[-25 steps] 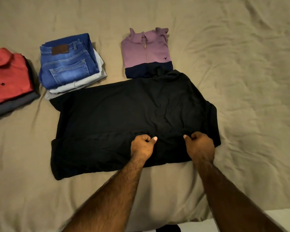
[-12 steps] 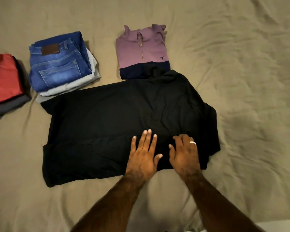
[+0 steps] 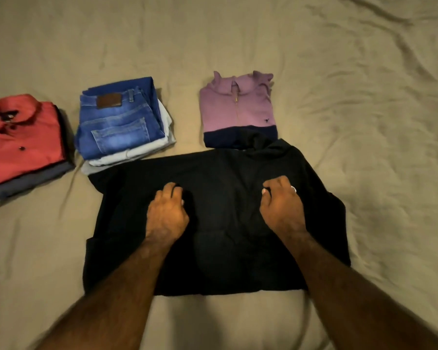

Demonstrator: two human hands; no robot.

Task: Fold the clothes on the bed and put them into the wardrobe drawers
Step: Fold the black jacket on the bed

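On the bed (image 3: 364,72), the black shirt (image 3: 220,223) lies spread at the near edge; folded jeans (image 3: 119,122), red shirt (image 3: 23,140) and purple pullover (image 3: 238,107) wait beyond. My left hand (image 3: 166,215) and right hand (image 3: 281,208), set apart, pinch its cloth mid-fold; next, I judge, I carry the fold across evenly.

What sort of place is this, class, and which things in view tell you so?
Probably a bedroom: the surface is a bed under a creased beige sheet, with folded blue jeans and a red shirt on it, and both hands on a black garment.
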